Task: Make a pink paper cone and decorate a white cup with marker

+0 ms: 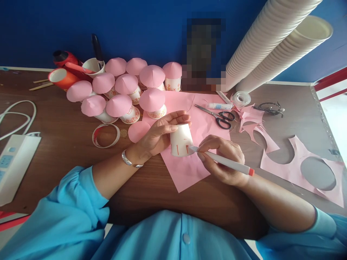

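Resting in the left hand (157, 136) at the centre of the frame, the white paper cup (179, 139) is tilted, its narrow end up and its side turned towards the wearer, presumably so the drawing surface is in easy view. The left thumb presses near the narrow end while the other fingers reach behind, extended and close together, seemingly bracing the wall against the pen. The right hand (234, 151) pinches a white marker (230, 161) between thumb and fingers, the others curled beneath, its tip at the cup beside short red strokes. That low grip probably gives control over small marks.

Under the hands lies pink paper (183, 173). Just above it, black-handled scissors (223, 119) lie open beside a glue stick (219, 106), likely within the right hand's reach. At upper left of centre, cups with pink cone tops (152, 99) stand grouped, apparently out of the working area. Cut pink scraps (296, 159) spread at right, tape rolls (241, 98) (118, 137) lie on either side, and tall cup stacks (260, 39) lean at upper right.
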Demonstrator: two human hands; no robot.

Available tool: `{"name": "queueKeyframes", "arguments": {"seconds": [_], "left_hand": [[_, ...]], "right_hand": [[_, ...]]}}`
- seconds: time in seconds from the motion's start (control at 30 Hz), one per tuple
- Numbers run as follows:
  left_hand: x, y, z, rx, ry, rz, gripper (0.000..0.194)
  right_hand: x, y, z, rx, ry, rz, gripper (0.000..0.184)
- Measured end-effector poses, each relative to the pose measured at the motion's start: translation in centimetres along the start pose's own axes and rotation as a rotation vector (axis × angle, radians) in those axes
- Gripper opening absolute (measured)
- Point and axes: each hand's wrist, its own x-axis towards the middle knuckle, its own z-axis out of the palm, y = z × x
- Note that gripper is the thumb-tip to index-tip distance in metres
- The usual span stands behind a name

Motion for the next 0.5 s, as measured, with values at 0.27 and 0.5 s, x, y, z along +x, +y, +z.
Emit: {"name": "queueKeyframes", "arguments": {"seconds": [0.27, 0.5], "left_hand": [[-0.04, 0.13, 0.18, 0.018, 0.0, -0.021, 0.047], [-0.05, 0.11, 0.09, 0.022, -0.004, -0.022, 0.048]], "right_hand": [[-0.1, 0.16, 0.03, 0.014, -0.012, 0.003, 0.012], [-0.08, 0.23, 0.14, -0.01, 0.004, -0.005, 0.012]]}}
